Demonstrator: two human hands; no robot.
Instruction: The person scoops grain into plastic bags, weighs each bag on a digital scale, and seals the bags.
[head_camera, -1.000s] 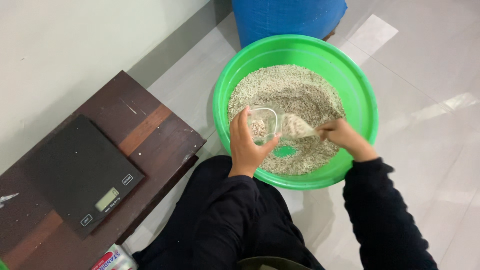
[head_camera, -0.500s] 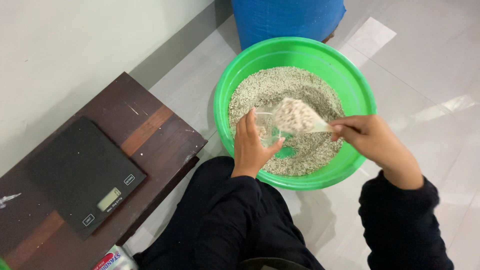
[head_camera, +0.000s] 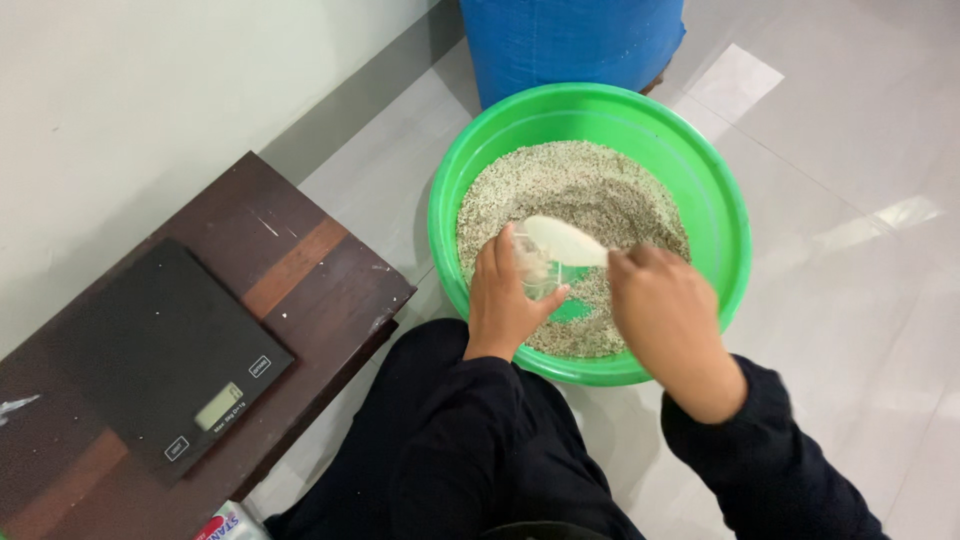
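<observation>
A big green plastic basin on the floor holds pale grain. My left hand grips a small clear container over the basin's near side; the container is mostly hidden by my fingers. My right hand holds a white scoop, tipped over the container's mouth, with grain falling from it into the container. Both sleeves are dark.
A dark wooden low table stands at the left with a black digital kitchen scale on it. A blue container sits behind the basin. A light wall runs along the left. A packet corner shows at the bottom.
My right hand lifted the filled scoop out of the grain, swung it left and tipped it over the container in my left hand. The left hand stayed in place.
</observation>
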